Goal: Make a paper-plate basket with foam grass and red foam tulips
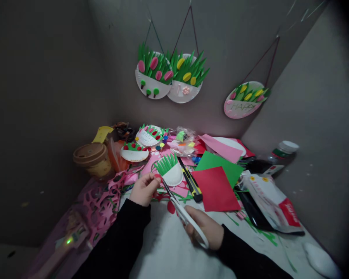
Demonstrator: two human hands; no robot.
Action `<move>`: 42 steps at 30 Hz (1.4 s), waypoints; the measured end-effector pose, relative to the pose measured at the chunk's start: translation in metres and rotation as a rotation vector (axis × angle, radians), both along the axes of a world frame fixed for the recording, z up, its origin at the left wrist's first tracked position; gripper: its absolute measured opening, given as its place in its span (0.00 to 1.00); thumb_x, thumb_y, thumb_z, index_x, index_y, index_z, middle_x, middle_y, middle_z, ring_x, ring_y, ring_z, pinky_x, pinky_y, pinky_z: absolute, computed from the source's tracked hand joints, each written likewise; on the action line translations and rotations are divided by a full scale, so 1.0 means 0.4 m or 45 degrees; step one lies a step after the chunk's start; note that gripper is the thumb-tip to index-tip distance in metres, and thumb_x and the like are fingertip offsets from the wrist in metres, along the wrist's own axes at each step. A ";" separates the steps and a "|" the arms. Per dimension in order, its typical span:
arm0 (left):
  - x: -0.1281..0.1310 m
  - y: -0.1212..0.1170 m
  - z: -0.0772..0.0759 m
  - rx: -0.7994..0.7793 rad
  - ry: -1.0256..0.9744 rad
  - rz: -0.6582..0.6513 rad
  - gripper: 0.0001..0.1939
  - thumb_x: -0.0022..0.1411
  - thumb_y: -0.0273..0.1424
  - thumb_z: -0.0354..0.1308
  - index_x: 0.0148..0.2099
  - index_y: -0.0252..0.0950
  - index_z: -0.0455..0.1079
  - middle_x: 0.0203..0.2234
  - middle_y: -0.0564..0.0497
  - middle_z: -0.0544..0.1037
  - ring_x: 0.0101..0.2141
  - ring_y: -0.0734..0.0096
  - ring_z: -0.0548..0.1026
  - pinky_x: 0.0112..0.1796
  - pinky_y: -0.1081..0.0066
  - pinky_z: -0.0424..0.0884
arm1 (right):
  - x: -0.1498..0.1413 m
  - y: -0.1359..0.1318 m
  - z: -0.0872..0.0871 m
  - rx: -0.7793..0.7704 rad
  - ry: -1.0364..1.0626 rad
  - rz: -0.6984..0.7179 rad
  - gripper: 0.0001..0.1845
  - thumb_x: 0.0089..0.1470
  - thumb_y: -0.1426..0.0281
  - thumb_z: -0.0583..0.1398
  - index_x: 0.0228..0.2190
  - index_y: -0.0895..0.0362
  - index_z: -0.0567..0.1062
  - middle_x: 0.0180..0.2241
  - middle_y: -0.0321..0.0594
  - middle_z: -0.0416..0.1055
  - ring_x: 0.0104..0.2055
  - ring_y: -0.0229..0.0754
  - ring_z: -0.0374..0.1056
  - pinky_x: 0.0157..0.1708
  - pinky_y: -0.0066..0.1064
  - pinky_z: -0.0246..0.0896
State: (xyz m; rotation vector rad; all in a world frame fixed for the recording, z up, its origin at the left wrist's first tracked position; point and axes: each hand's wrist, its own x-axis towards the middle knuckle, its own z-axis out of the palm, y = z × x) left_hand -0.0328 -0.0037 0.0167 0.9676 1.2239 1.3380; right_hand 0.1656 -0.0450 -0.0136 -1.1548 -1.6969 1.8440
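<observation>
My left hand (144,190) is closed in a pinch on a small piece of red paper (157,176), mostly hidden by the fingers. White-handled scissors (184,215) are gripped in my right hand (207,228), their blades pointing up and left to the red piece. Whether the blades touch the paper I cannot tell. A red paper oval (171,207) lies on the table below the blades. Just beyond my hands is a cut white paper plate (174,177) with green paper grass. Beside it rests a yellow and black utility knife (193,188).
Red (216,190) and green paper sheets (219,164) lie right of the knife. Pink paper scraps (104,205) and a brown-lidded cup (93,159) are at left. A white and red packet (275,201) stands at right. Decorated plates (186,91) hang on the wall.
</observation>
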 end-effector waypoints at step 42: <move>0.123 -0.075 -0.035 0.302 0.810 -0.423 0.08 0.55 0.31 0.53 0.30 0.33 0.71 0.24 0.49 0.74 0.26 0.73 0.69 0.28 0.73 0.63 | 0.030 0.040 -0.011 1.189 -0.141 -0.511 0.04 0.51 0.75 0.55 0.26 0.56 0.68 0.28 0.38 0.65 0.33 0.40 0.63 0.28 0.28 0.57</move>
